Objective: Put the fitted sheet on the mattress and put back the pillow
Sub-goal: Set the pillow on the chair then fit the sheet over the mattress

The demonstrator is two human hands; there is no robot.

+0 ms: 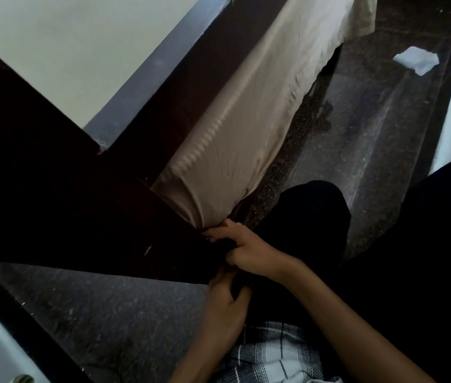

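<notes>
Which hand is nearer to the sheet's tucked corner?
Right. The right hand holds the sheet at its corner; the left hand sits below it, against the edge of the dark bed frame, off the sheet.

Right hand [246,250] just above left hand [225,308], fingers curled (tips lost in shadow).

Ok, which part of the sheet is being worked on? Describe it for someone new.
Start at the dark wooden bed frame crossing the picture; the beige fitted sheet runs alongside it. Follow the sheet down to its nearest corner, bunched into tight folds at the right hand, unlike the far end, which hangs loose.
</notes>
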